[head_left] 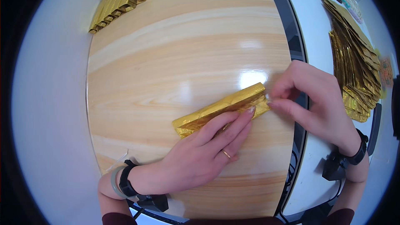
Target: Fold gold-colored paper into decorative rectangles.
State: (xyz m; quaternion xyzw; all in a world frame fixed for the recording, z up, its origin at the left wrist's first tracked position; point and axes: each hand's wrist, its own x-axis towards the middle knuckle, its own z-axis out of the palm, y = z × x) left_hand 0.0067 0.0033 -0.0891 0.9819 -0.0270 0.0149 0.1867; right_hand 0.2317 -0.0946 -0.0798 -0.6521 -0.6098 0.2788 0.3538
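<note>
A long folded strip of gold foil paper (216,109) lies slanted on the wooden table (179,50). My left hand (204,152) lies flat over its lower edge, fingers pressing the strip down near its right half. My right hand (316,104) pinches the strip's right end between thumb and fingertips. Both wrists wear black bands; the left also has a pale green bangle and a ring on one finger.
Several finished gold folded pieces (121,2) sit in a row at the table's far left corner. A fanned stack of gold foil sheets (356,62) lies on the white surface to the right. A dark gap (293,37) runs between the two tables.
</note>
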